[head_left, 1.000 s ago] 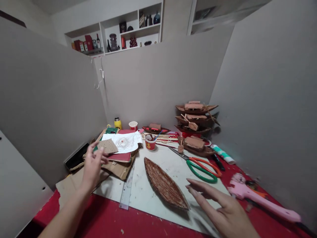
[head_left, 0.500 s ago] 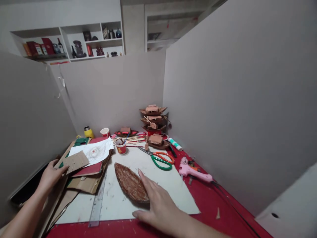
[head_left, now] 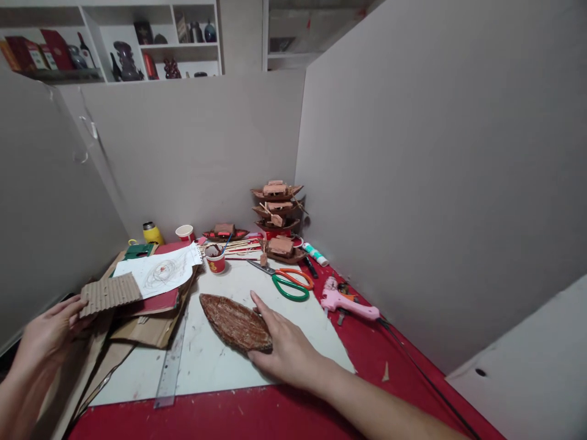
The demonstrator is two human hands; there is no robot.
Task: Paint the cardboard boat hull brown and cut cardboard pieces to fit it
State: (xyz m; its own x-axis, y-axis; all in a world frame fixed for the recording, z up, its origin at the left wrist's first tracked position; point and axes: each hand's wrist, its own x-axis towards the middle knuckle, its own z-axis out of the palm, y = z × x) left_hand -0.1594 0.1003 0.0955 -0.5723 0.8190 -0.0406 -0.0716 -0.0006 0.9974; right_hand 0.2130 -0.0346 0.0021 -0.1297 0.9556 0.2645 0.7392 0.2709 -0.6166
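Observation:
My left hand (head_left: 50, 330) pinches a small piece of corrugated cardboard (head_left: 112, 294) by its left end, holding it over a stack of cardboard and paper. A brown model boat hull (head_left: 233, 322), hollow and pointed, lies on the white sheet (head_left: 215, 379). Around the hull's right end my right hand (head_left: 287, 348) is closed, thumb on the near side and fingers on the far side. Beyond the hull are scissors (head_left: 293, 286) with one green and one orange handle.
A pink glue gun (head_left: 351, 304) lies on the red tabletop, its cord trailing right. Finished model boats (head_left: 277, 208) are stacked at the back. A paint-stained paper cup (head_left: 215, 260) stands near thin sticks. A clear ruler (head_left: 170, 370) lies left of the hull. Grey partitions enclose the table.
The corrugated cardboard has been raised and turned to show its ridges. My right hand has closed from open onto the hull's right end. The camera view has shifted slightly.

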